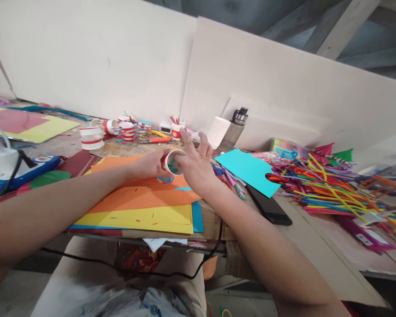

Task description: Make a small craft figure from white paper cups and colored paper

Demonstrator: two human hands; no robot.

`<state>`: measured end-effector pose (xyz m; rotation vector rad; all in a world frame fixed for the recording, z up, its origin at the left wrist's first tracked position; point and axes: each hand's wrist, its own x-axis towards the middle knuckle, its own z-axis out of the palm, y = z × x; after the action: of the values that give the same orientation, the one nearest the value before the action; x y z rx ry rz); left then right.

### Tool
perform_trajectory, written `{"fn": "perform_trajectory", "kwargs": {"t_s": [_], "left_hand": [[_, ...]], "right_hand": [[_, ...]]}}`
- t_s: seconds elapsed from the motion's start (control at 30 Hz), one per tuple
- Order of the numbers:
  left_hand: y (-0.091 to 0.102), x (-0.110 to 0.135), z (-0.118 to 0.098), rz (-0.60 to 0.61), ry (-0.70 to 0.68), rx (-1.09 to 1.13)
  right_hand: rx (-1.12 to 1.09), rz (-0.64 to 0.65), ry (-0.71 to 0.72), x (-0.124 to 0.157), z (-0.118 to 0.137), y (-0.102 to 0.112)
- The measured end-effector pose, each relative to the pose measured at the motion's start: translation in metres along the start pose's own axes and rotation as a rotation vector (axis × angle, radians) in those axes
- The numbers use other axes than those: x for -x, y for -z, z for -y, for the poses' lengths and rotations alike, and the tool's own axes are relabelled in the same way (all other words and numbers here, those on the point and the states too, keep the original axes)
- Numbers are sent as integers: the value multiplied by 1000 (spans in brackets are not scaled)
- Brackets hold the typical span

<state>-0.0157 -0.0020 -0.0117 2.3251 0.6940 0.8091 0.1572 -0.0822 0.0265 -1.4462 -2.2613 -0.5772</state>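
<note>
Over the stacked coloured paper, my left hand [148, 164] is closed around a small paper cup [167, 164] with a red and white outside. The cup is tilted so its open mouth faces me and to the right, and something teal shows inside. My right hand [198, 169] is at the cup's right rim, with some fingers at or inside the mouth and others raised and spread. Whether its thumb and fingertip pinch anything is hidden. Beneath the cup lie orange paper [119, 196] and yellow paper [165, 219], with small scraps on them.
Several cut cups [91, 137] stand at the back left. A bottle [232, 130] and stacked white cups [218, 132] are against the board. Cyan paper [247, 169], a black phone [269, 204] and many pipe cleaners [320, 182] lie right. A power strip [26, 171] sits left.
</note>
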Motion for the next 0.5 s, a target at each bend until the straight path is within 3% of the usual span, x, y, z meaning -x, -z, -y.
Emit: {"fn": "perform_trajectory", "kwargs": {"t_s": [0.5], "left_hand": [[-11,-2,-5,-99,-38,-180]], "right_hand": [[32,65,-80,-2,4,-14]]}}
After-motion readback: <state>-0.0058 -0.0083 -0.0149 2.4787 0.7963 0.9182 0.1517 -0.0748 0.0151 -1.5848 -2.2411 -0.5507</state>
